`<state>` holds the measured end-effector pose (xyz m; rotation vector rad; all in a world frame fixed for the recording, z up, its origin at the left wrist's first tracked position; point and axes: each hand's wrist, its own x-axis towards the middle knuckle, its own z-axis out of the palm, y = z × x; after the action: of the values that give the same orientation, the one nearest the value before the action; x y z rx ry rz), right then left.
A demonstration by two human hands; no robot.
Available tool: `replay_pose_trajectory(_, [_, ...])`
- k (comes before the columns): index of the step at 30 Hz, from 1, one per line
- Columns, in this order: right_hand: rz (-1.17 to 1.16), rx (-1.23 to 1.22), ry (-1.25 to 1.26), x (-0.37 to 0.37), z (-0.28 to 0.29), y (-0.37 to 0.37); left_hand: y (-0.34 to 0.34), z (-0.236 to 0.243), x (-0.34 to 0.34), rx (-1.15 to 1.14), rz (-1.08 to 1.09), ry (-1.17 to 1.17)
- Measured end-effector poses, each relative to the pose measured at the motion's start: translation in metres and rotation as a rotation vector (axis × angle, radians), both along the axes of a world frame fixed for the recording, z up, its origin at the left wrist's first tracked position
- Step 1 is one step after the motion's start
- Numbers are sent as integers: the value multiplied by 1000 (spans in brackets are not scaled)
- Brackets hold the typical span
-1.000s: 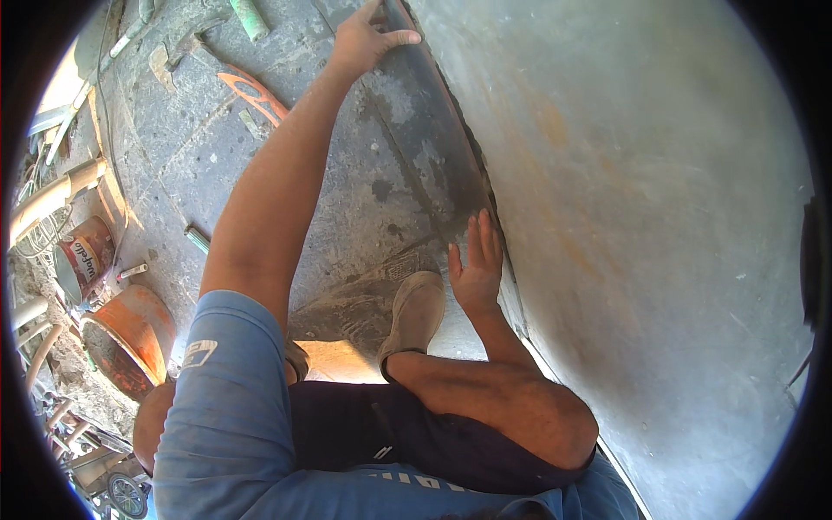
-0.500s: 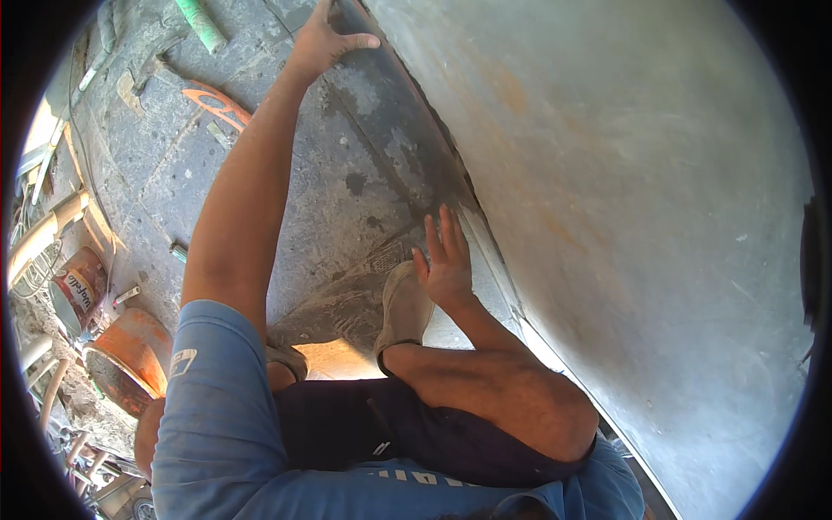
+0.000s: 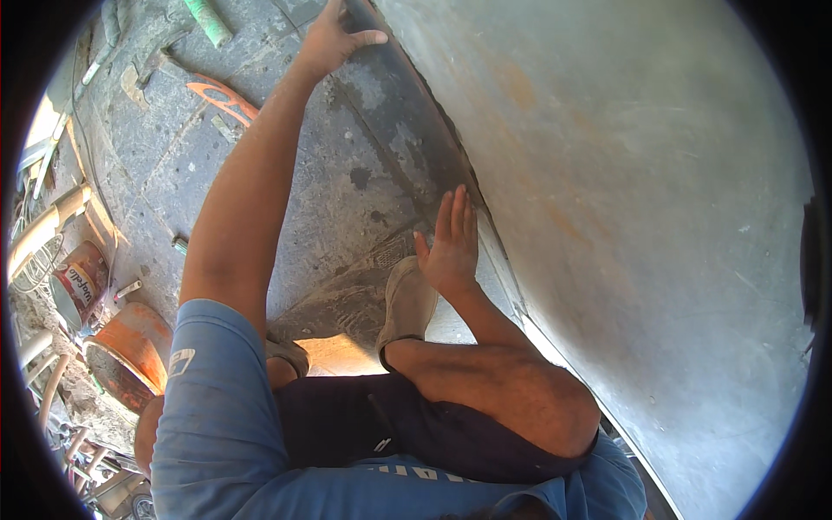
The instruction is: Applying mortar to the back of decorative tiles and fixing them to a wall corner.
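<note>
My left arm stretches far ahead, and my left hand (image 3: 336, 42) lies against the dark strip (image 3: 394, 87) at the foot of the grey wall (image 3: 624, 208). Its thumb is spread out; the fingertips are partly cut off by the upper edge of the view. Closer to me, my right hand (image 3: 452, 247) is flat with fingers stretched forward, beside the same wall's foot and just beyond my right shoe (image 3: 407, 303). I see nothing held in either hand. Whether the right palm presses on the strip, I cannot tell.
Left of my left arm, an orange-handled saw (image 3: 224, 97), a hammer (image 3: 143, 80) and a green tube (image 3: 206, 22) lie on the dusty grey floor (image 3: 173, 186). An orange bucket (image 3: 139, 342), a tin (image 3: 82, 277) and a bamboo pole (image 3: 52, 227) are at the left.
My right hand has moved slightly forward, its fingers now closer together and straighter. My left hand stays in nearly the same place; the whole view has shifted a little.
</note>
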<state>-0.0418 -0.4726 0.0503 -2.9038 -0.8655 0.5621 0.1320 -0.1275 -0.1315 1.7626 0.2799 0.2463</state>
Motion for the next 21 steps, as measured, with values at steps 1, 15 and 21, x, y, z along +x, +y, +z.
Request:
replay_pose_trajectory(1, [-42,-135,-54,20,7,-41,-76,98,14,-281,-5,180])
replay_pose_trajectory(15, [17,44,1,-39,25,61,-76,127,-106,51,202,23])
replay_pose_trajectory(21, [208,103,40,-30,21,96,-65,137,-122,99,206,64])
